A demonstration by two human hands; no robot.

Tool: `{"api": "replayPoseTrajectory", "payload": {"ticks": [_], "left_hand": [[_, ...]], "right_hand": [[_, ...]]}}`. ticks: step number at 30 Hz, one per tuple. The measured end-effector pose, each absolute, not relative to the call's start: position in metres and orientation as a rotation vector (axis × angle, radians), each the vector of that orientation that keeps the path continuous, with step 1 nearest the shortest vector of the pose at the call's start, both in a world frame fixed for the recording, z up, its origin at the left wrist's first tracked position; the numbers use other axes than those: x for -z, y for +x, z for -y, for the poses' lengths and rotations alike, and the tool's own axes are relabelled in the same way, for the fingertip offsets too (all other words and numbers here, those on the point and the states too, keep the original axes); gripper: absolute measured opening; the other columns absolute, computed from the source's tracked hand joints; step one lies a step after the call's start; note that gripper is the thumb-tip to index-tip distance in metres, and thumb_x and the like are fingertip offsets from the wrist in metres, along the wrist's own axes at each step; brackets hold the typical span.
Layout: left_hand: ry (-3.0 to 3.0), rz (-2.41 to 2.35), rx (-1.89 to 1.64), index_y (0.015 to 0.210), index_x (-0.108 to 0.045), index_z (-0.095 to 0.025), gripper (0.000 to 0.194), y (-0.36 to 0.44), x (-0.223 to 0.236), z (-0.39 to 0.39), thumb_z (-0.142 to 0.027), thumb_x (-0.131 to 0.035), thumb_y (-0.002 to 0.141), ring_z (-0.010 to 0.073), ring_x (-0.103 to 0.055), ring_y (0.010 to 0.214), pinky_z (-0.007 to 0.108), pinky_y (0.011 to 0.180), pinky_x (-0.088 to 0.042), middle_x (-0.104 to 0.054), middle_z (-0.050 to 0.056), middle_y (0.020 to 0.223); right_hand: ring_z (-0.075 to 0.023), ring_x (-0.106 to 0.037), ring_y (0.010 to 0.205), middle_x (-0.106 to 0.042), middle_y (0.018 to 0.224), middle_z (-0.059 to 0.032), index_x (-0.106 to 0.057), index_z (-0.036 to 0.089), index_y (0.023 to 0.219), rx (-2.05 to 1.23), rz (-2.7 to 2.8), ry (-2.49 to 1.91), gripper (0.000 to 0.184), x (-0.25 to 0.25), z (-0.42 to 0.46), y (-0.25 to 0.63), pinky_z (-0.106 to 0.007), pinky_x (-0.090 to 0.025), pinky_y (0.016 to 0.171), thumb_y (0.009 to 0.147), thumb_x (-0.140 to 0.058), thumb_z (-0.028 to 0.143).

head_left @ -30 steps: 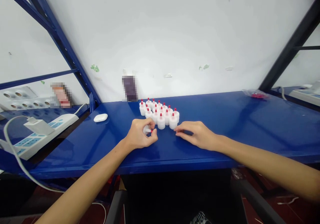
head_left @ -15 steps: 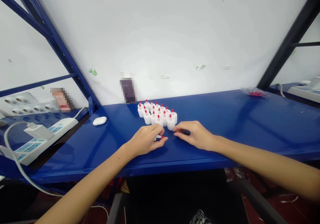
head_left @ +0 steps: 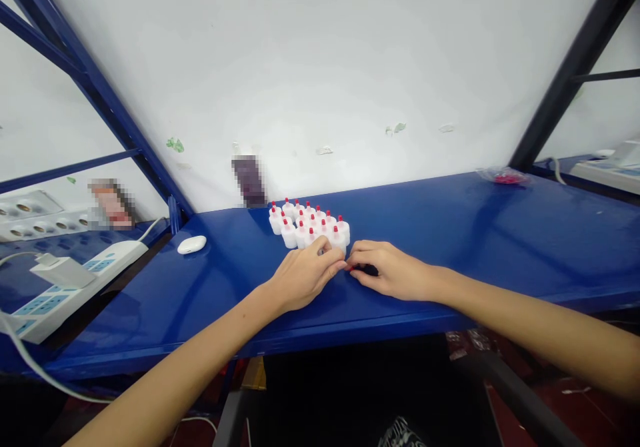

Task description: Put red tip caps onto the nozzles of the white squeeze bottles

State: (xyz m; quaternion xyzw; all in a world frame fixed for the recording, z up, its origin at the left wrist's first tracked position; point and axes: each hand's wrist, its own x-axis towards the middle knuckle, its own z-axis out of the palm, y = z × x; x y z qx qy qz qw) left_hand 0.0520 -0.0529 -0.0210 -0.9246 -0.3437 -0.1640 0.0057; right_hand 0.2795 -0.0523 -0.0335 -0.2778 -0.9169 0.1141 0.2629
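Note:
A cluster of several small white bottles with red tips (head_left: pixel 307 227) stands on the blue shelf (head_left: pixel 475 234) near the wall. Just in front of it my two hands meet fingertip to fingertip. My left hand (head_left: pixel 303 275) is closed around a small white bottle that its fingers almost wholly hide. My right hand (head_left: pixel 387 270) is pinched, and a small red cap (head_left: pixel 349 268) shows at its fingertips, right where the hands touch. Both hands rest low on the shelf surface.
A white oval case (head_left: pixel 192 244) lies left of the bottles. A white power strip (head_left: pixel 60 287) with a plugged charger sits at far left. A clear bag of red pieces (head_left: pixel 505 177) lies at the back right. Blue and black frame posts flank the shelf.
My left hand has carried its bottle rightward along the shelf to meet my right hand, which barely moved. The camera has tilted slightly, shifting the scene left.

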Motion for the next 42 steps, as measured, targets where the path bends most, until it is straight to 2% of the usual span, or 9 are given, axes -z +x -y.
{"api": "replayPoseTrajectory", "payload": {"ticks": [5,12,18,24,28,31,42], "left_hand": [[-2.832,1.144,0.445,0.1,-0.061,-0.023,0.038,0.053,0.026,0.054,-0.042,-0.029,0.104,0.0111,-0.05,0.063,0.025,0.059,-0.038,-0.052,0.002,0.096],[-2.799,1.235,0.424,0.105,-0.061,-0.021,0.038,0.051,0.022,0.061,-0.037,-0.027,0.104,0.0158,-0.059,0.078,0.028,0.069,-0.045,-0.057,0.004,0.098],[-2.854,1.152,0.477,0.114,-0.062,-0.022,0.032,0.039,0.022,0.068,-0.045,-0.05,0.094,0.0155,-0.059,0.073,0.028,0.067,-0.046,-0.062,0.003,0.096],[-2.99,1.16,0.835,0.115,-0.064,-0.024,0.027,0.034,0.029,0.061,-0.038,-0.061,0.092,0.0155,-0.066,0.09,0.027,0.08,-0.049,-0.07,0.001,0.104],[-2.938,1.307,0.841,0.112,-0.063,-0.023,0.027,0.033,0.032,0.058,-0.038,-0.065,0.089,0.0174,-0.068,0.092,0.029,0.082,-0.049,-0.072,0.0,0.103],[-2.911,1.357,0.851,0.109,-0.063,-0.023,0.028,0.031,0.031,0.059,-0.042,-0.065,0.089,0.0171,-0.068,0.087,0.029,0.078,-0.049,-0.072,0.0,0.097],[-2.943,1.551,0.904,0.103,-0.06,-0.025,0.022,0.027,0.03,0.061,-0.044,-0.056,0.095,0.015,-0.069,0.091,0.025,0.076,-0.049,-0.073,-0.003,0.1]], "right_hand": [[-0.0178,-0.061,0.085,-0.066,0.091,-0.0056,-0.067,0.017,0.095,-0.309,2.491,-0.741,0.014,0.035,0.053,0.279,-0.032,-0.049,0.079,0.092,-0.054,0.013],[-0.0132,-0.056,0.072,-0.064,0.09,-0.0038,-0.065,0.017,0.105,-0.334,2.472,-0.644,0.022,0.033,0.059,0.278,-0.026,-0.046,0.066,0.088,-0.052,0.01],[-0.0116,-0.054,0.067,-0.063,0.088,-0.0028,-0.065,0.017,0.105,-0.291,2.423,-0.684,0.023,0.035,0.061,0.278,-0.025,-0.044,0.062,0.087,-0.054,0.009],[-0.012,-0.056,0.069,-0.064,0.088,-0.0037,-0.067,0.016,0.099,-0.235,2.345,-0.663,0.018,0.036,0.061,0.278,-0.026,-0.045,0.064,0.088,-0.054,0.01],[-0.0127,-0.057,0.071,-0.064,0.087,-0.0041,-0.067,0.015,0.099,-0.213,2.309,-0.67,0.017,0.035,0.061,0.278,-0.026,-0.046,0.066,0.09,-0.053,0.011],[-0.0125,-0.056,0.069,-0.063,0.084,-0.0035,-0.067,0.015,0.099,-0.207,2.284,-0.676,0.016,0.034,0.062,0.278,-0.026,-0.045,0.065,0.09,-0.054,0.012],[-0.0126,-0.057,0.068,-0.064,0.085,-0.0041,-0.067,0.016,0.094,-0.201,2.26,-0.664,0.016,0.034,0.063,0.278,-0.027,-0.047,0.064,0.088,-0.053,0.01]]}}
